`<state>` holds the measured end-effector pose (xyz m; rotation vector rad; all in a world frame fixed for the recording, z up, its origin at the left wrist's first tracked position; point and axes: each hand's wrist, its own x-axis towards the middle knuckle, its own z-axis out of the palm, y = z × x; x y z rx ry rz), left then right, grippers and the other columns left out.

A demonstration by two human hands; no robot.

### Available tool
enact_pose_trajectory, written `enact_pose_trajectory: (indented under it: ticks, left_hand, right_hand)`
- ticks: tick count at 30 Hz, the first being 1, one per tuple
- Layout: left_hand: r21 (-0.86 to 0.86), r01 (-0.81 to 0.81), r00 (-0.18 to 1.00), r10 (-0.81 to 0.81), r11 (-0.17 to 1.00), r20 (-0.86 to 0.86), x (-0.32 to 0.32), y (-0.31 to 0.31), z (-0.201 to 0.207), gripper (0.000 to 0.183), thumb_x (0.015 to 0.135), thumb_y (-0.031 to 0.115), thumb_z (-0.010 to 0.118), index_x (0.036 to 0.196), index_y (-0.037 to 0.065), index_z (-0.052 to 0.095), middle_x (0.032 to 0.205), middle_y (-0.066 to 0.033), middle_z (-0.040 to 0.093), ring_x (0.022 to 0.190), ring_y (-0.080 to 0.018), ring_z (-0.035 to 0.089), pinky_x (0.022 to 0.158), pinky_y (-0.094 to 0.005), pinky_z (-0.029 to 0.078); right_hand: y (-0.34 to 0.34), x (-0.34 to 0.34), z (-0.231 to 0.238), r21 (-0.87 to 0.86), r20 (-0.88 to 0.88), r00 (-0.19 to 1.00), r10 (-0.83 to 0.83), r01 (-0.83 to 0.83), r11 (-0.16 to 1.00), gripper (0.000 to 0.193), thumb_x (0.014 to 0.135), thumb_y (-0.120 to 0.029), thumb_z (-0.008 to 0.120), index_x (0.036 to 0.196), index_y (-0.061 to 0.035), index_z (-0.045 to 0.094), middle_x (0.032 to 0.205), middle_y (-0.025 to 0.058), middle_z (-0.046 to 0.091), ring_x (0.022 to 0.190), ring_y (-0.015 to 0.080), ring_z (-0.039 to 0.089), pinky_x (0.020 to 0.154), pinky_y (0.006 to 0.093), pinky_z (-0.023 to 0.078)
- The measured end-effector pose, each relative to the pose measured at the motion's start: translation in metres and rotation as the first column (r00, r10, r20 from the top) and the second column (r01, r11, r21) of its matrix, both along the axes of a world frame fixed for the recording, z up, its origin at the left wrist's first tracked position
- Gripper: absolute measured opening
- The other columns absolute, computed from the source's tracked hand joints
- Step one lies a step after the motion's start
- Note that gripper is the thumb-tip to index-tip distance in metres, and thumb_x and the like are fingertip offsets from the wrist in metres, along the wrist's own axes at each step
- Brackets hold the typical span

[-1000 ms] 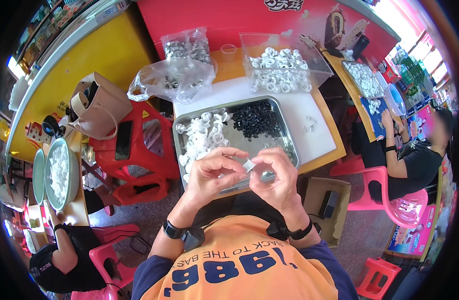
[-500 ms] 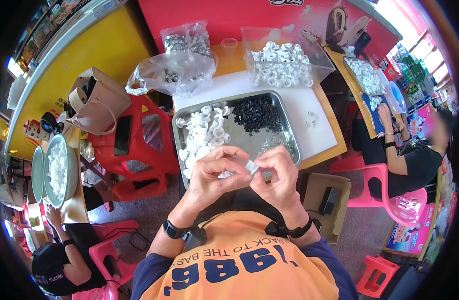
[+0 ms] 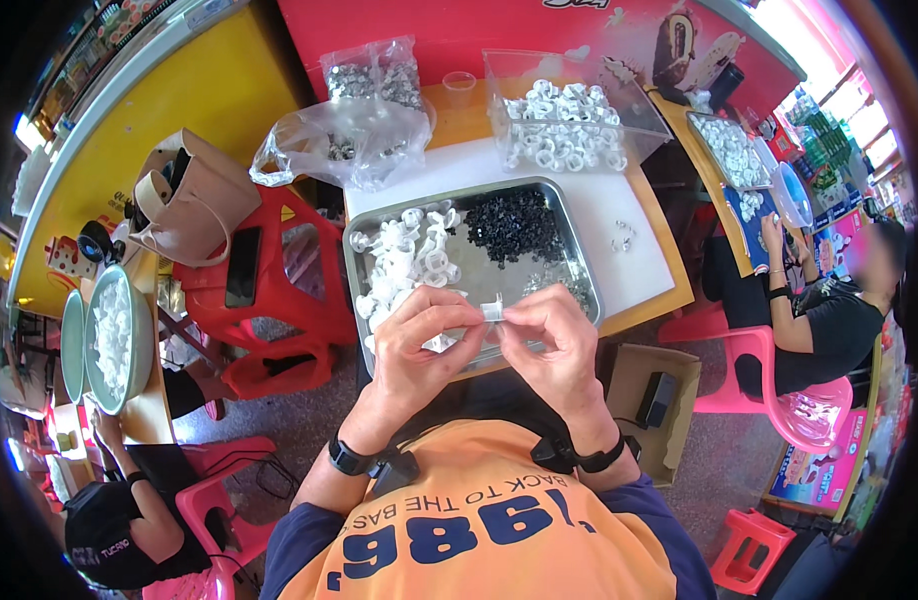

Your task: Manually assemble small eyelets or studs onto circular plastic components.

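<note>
Between the fingertips of both hands is a small white plastic ring-shaped part (image 3: 492,312), partly covered by the fingers. My left hand (image 3: 426,338) pinches its left side, and my right hand (image 3: 552,335) pinches the right side. Both are raised over the near edge of a metal tray (image 3: 589,250). Inside the tray, white plastic parts (image 3: 404,250) are heaped on the left, small black pieces (image 3: 509,225) lie at the back right, and small clear or metallic bits (image 3: 567,280) lie close behind my right hand.
A clear bin of white rings (image 3: 564,125) and plastic bags of metallic pieces (image 3: 369,135) stand behind the tray. On the left, a red stool (image 3: 314,290) bears a bag (image 3: 194,195) and phone (image 3: 244,268). Co-workers sit at both sides. An open cardboard box (image 3: 679,400) lies at lower right.
Both hands have lifted slightly, and the white part between them has gone from tilted to nearly level. The co-worker's hand at the right has shifted a little.
</note>
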<state>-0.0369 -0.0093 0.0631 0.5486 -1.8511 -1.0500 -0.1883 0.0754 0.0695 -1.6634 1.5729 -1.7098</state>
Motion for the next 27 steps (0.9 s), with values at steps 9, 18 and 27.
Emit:
enact_pose_trajectory:
  ticks: [9, 18, 27]
  left_hand:
    - [-0.236, -0.079, 0.996, 0.085, 0.969, 0.019, 0.002, 0.002, 0.009, 0.024, 0.069, -0.004, 0.076, 0.088, 0.006, 0.067, 0.087, -0.0076, 0.066, 0.078, -0.0225, 0.068, 0.064, -0.0289, 0.054]
    - [-0.21, -0.089, 0.996, 0.093, 0.974, 0.008, 0.003, 0.007, 0.007, 0.025, 0.068, -0.01, 0.073, 0.088, 0.003, 0.066, 0.085, -0.0092, 0.067, 0.078, -0.02, 0.067, 0.067, -0.0284, 0.053]
    - [-0.262, -0.113, 0.994, 0.111, 0.958, -0.021, 0.002, 0.009, 0.005, 0.026, 0.068, -0.008, 0.075, 0.088, 0.004, 0.065, 0.086, -0.0091, 0.065, 0.076, -0.0227, 0.066, 0.065, -0.0296, 0.053]
  right_hand:
    - [0.003, 0.001, -0.001, -0.05, -0.132, 0.991, -0.013, 0.007, 0.999, 0.023, 0.072, 0.015, 0.071, 0.089, 0.0014, 0.063, 0.089, 0.0095, 0.06, 0.077, 0.0128, 0.064, 0.06, 0.0224, 0.056]
    - [0.003, 0.003, 0.002, -0.084, -0.195, 0.98, -0.045, 0.029, 0.996, 0.024, 0.072, 0.014, 0.072, 0.09, 0.0007, 0.064, 0.087, 0.0095, 0.061, 0.074, 0.0135, 0.064, 0.057, 0.0226, 0.056]
    - [0.005, 0.007, 0.003, -0.109, -0.189, 0.979, -0.079, 0.059, 0.992, 0.024, 0.071, 0.012, 0.074, 0.088, -0.0003, 0.062, 0.083, 0.0091, 0.062, 0.069, 0.0166, 0.063, 0.056, 0.0248, 0.053]
